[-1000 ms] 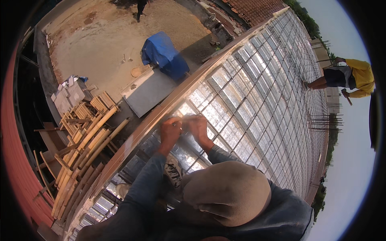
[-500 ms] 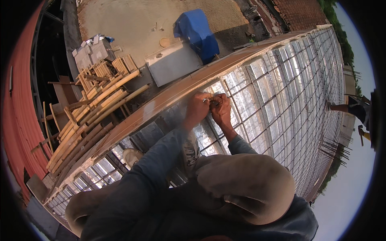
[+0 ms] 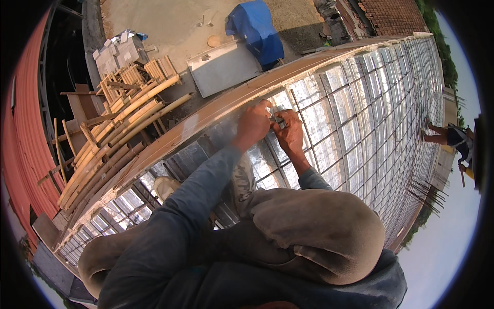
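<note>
Both hands meet above a grid of thin steel reinforcing bars (image 3: 301,116), near the deck's wooden edge. My left hand (image 3: 252,125) is closed, thumb and fingers drawn together toward the right hand. Close beside it, my right hand (image 3: 290,136) has its fingers curled in a pinch. A small, thin, pale piece shows between the fingertips; its kind is too small to make out. Beneath the bars lies shiny ribbed metal decking (image 3: 316,123). My shoe (image 3: 165,187) rests on the deck to the left of my sleeve.
A brown formwork board (image 3: 226,114) borders the deck, with a drop beyond it. Below lie bamboo poles (image 3: 136,121), a pale panel (image 3: 224,69) and a blue tarp (image 3: 254,31). Upright bars (image 3: 427,195) stick out at the far right, where another person (image 3: 455,138) stands.
My view has shifted slightly. My hands remain close together, the left turned and the fingertips a little more apart. At the far right, more of the other person has come into view.
</note>
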Action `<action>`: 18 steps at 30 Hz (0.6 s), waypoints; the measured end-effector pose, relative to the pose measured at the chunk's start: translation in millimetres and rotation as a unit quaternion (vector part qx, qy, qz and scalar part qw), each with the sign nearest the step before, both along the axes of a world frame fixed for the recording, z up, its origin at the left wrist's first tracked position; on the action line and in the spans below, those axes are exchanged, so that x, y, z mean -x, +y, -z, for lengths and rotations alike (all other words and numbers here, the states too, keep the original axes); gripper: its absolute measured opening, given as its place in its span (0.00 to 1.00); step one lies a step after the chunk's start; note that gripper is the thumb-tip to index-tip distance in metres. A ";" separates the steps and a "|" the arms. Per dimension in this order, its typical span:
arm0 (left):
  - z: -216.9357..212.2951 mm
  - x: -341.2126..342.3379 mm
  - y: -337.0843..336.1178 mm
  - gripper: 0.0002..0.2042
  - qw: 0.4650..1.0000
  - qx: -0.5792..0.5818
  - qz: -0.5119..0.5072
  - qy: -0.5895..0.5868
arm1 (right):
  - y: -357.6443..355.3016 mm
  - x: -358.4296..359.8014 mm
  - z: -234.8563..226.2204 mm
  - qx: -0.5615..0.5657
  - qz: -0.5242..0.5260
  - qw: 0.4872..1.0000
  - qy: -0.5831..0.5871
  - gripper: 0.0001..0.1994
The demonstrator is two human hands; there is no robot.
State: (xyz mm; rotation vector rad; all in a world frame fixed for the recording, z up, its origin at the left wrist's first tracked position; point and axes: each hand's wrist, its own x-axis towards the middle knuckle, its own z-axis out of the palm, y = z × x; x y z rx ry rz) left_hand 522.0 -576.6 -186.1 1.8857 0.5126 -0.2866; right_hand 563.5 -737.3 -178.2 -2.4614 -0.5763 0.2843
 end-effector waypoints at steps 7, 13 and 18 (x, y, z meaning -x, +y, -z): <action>2.5 -13.8 8.1 0.19 0.993 0.101 -0.062 0.023 | 10.2 7.0 1.1 0.084 -0.006 0.990 -0.110 0.05; 13.4 -5.8 -1.6 0.17 0.985 0.117 -0.121 -0.034 | 2.4 -15.5 10.4 -0.011 -0.025 0.998 -0.054 0.03; 17.0 -2.1 -4.6 0.13 0.986 0.098 -0.118 -0.058 | -7.1 -29.4 18.0 -0.100 0.020 0.982 0.159 0.09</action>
